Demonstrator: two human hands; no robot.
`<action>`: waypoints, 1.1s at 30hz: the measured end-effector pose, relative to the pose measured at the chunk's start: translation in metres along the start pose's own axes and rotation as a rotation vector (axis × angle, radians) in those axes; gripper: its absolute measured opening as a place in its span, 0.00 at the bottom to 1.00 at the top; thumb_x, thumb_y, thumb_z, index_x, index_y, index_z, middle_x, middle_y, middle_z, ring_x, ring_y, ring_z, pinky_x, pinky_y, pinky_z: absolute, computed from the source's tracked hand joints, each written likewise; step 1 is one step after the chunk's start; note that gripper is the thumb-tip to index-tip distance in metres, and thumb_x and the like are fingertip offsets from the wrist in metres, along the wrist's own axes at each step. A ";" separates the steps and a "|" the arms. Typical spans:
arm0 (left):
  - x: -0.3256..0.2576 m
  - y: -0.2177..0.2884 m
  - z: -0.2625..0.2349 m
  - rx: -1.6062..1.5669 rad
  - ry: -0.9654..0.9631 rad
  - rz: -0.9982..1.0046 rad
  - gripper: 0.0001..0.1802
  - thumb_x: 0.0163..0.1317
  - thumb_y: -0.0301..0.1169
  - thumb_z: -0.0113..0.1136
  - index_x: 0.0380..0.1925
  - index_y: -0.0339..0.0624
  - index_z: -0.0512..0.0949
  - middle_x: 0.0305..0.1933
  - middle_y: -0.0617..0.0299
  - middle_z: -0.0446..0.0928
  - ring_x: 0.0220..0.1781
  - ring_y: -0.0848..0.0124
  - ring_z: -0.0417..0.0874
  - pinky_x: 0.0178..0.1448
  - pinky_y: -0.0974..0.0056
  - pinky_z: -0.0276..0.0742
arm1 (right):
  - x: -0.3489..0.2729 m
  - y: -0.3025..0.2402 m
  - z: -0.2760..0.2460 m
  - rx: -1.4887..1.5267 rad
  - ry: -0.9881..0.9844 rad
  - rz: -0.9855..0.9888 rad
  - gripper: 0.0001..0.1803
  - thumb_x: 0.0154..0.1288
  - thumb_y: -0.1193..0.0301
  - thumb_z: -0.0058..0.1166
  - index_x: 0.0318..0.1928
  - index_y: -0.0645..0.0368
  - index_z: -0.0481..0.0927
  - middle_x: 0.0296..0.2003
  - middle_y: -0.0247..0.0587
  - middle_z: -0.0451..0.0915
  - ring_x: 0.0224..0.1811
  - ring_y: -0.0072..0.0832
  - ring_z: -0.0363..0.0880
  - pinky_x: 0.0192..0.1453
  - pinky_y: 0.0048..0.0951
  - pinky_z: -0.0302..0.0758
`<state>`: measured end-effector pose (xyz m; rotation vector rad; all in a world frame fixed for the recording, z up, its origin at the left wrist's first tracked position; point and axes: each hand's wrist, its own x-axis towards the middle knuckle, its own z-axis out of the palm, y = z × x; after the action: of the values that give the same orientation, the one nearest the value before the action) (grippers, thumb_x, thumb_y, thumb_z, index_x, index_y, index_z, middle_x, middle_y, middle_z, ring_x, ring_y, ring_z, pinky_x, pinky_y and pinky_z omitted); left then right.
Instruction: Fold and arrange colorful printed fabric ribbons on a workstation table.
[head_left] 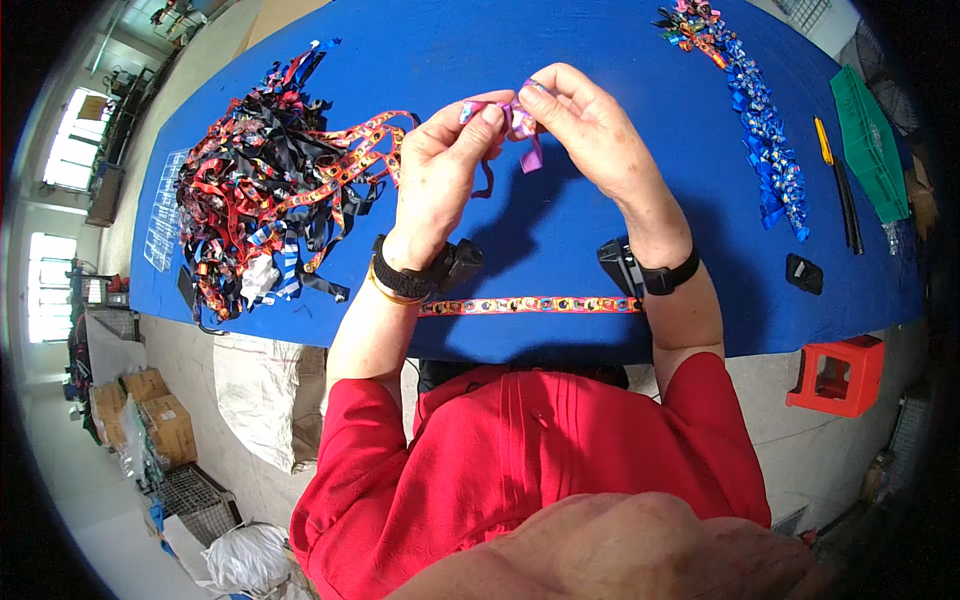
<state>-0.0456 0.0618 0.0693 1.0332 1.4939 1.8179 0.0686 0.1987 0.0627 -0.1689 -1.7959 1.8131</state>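
Observation:
Above the middle of the blue table my two hands meet over a purple patterned ribbon (531,157). My left hand (447,155) pinches one part of it between thumb and fingers. Close beside, my right hand (590,125) grips another part, with thumb against forefinger. A short purple end hangs down between the hands; whether the ribbon is knotted there is hidden by the fingers. Left of my left hand, red and orange patterned straps (350,160) trail from a tangled heap of ribbons (250,190). Nearer me, a patterned strap (530,306) lies straight across the table between my forearms.
A long bundle of blue ribbons (765,140) lies at the right. Beyond it are a yellow-and-black tool (823,140), a black rod (849,210), a green crate (866,145) and a small black object (804,273). A red stool (840,373) stands by the table's right front edge.

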 end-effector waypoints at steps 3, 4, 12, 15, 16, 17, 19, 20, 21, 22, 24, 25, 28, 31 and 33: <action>0.001 -0.002 0.003 -0.170 -0.001 -0.033 0.14 0.74 0.34 0.56 0.51 0.38 0.83 0.37 0.66 0.84 0.34 0.80 0.77 0.40 0.72 0.76 | -0.003 -0.007 0.002 0.064 0.051 0.074 0.11 0.77 0.64 0.52 0.42 0.59 0.76 0.30 0.31 0.79 0.34 0.16 0.77 0.37 0.19 0.74; 0.002 -0.002 0.004 -0.240 0.003 -0.062 0.14 0.75 0.35 0.54 0.49 0.37 0.82 0.36 0.66 0.83 0.35 0.79 0.77 0.42 0.71 0.77 | -0.003 -0.007 -0.001 0.056 0.063 0.138 0.11 0.76 0.64 0.53 0.42 0.59 0.77 0.31 0.31 0.80 0.34 0.16 0.77 0.37 0.20 0.75; 0.003 -0.003 0.004 -0.232 -0.033 -0.077 0.14 0.75 0.37 0.53 0.47 0.39 0.80 0.31 0.66 0.79 0.23 0.78 0.73 0.26 0.72 0.66 | 0.001 0.008 0.005 -0.023 0.165 -0.081 0.08 0.73 0.69 0.57 0.42 0.62 0.79 0.34 0.33 0.82 0.36 0.16 0.80 0.43 0.21 0.80; 0.000 0.003 0.008 -0.246 -0.035 -0.138 0.14 0.74 0.38 0.56 0.46 0.38 0.81 0.30 0.68 0.78 0.20 0.82 0.67 0.21 0.73 0.58 | -0.001 0.002 0.009 -0.008 0.168 -0.093 0.07 0.72 0.71 0.58 0.41 0.62 0.79 0.35 0.33 0.83 0.38 0.16 0.81 0.45 0.21 0.80; -0.001 0.005 0.009 -0.237 -0.025 -0.171 0.13 0.73 0.37 0.58 0.45 0.38 0.81 0.29 0.70 0.77 0.18 0.85 0.64 0.19 0.74 0.54 | -0.001 0.001 0.010 0.002 0.155 -0.095 0.07 0.72 0.71 0.58 0.41 0.62 0.80 0.34 0.33 0.83 0.38 0.16 0.81 0.45 0.21 0.80; -0.001 0.004 0.010 -0.236 -0.023 -0.171 0.13 0.73 0.37 0.58 0.45 0.38 0.81 0.29 0.70 0.77 0.18 0.85 0.64 0.19 0.74 0.54 | -0.002 0.001 0.010 0.015 0.140 -0.099 0.06 0.72 0.71 0.58 0.41 0.63 0.80 0.34 0.33 0.83 0.38 0.17 0.81 0.45 0.21 0.80; -0.001 0.003 0.009 -0.212 -0.026 -0.131 0.12 0.70 0.35 0.62 0.45 0.38 0.81 0.30 0.70 0.77 0.20 0.86 0.64 0.21 0.75 0.55 | -0.002 0.003 0.010 0.025 0.144 -0.091 0.07 0.72 0.71 0.58 0.40 0.63 0.80 0.34 0.32 0.83 0.38 0.16 0.81 0.44 0.21 0.80; -0.001 0.002 0.010 -0.214 -0.027 -0.131 0.12 0.70 0.35 0.62 0.45 0.38 0.81 0.30 0.70 0.77 0.20 0.86 0.64 0.21 0.75 0.55 | -0.002 0.004 0.010 0.031 0.152 -0.081 0.07 0.72 0.71 0.58 0.40 0.63 0.80 0.33 0.32 0.83 0.37 0.15 0.80 0.43 0.21 0.79; 0.000 0.001 0.011 -0.190 -0.015 -0.131 0.11 0.71 0.33 0.61 0.46 0.38 0.80 0.29 0.69 0.77 0.19 0.86 0.64 0.20 0.75 0.54 | -0.002 0.006 0.010 0.030 0.152 -0.080 0.07 0.72 0.71 0.58 0.40 0.63 0.80 0.33 0.32 0.83 0.37 0.15 0.80 0.43 0.21 0.79; 0.000 0.000 0.011 -0.165 -0.002 -0.130 0.11 0.71 0.32 0.60 0.47 0.37 0.80 0.29 0.68 0.77 0.18 0.85 0.63 0.20 0.76 0.53 | -0.002 0.008 0.010 -0.015 0.178 -0.104 0.07 0.72 0.71 0.58 0.40 0.63 0.80 0.33 0.32 0.83 0.37 0.15 0.80 0.42 0.20 0.79; -0.001 -0.001 0.008 -0.134 -0.011 -0.136 0.11 0.70 0.32 0.61 0.46 0.37 0.80 0.30 0.68 0.78 0.20 0.86 0.65 0.22 0.76 0.55 | -0.002 0.010 0.011 -0.060 0.204 -0.127 0.07 0.72 0.70 0.58 0.40 0.63 0.80 0.32 0.31 0.83 0.36 0.14 0.79 0.41 0.19 0.78; -0.001 -0.001 0.007 -0.102 -0.020 -0.140 0.11 0.69 0.32 0.63 0.45 0.37 0.81 0.31 0.69 0.78 0.21 0.86 0.66 0.23 0.76 0.57 | -0.002 0.010 0.012 -0.042 0.211 -0.140 0.07 0.73 0.70 0.58 0.40 0.63 0.80 0.32 0.31 0.83 0.35 0.13 0.78 0.40 0.19 0.77; -0.004 0.004 0.008 -0.210 0.001 -0.096 0.10 0.70 0.31 0.62 0.45 0.38 0.80 0.30 0.69 0.78 0.21 0.86 0.66 0.23 0.76 0.58 | -0.002 0.006 0.013 -0.031 0.237 -0.146 0.08 0.73 0.70 0.58 0.40 0.63 0.80 0.32 0.31 0.82 0.35 0.13 0.78 0.39 0.18 0.77; -0.003 0.003 0.004 -0.239 0.062 -0.122 0.08 0.70 0.31 0.60 0.42 0.39 0.80 0.29 0.69 0.78 0.21 0.86 0.66 0.22 0.77 0.57 | 0.000 0.006 0.012 -0.014 0.248 -0.140 0.08 0.73 0.69 0.58 0.40 0.63 0.80 0.32 0.31 0.82 0.35 0.13 0.78 0.39 0.18 0.77; -0.002 -0.001 0.004 -0.264 0.064 -0.100 0.07 0.71 0.32 0.59 0.41 0.40 0.79 0.28 0.70 0.76 0.19 0.85 0.63 0.20 0.75 0.54 | 0.000 0.007 0.013 0.012 0.238 -0.142 0.08 0.73 0.69 0.57 0.40 0.63 0.80 0.32 0.31 0.82 0.35 0.13 0.78 0.40 0.18 0.77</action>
<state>-0.0415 0.0624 0.0678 0.7660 1.2743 1.9289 0.0604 0.1875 0.0573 -0.2361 -1.5897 1.6305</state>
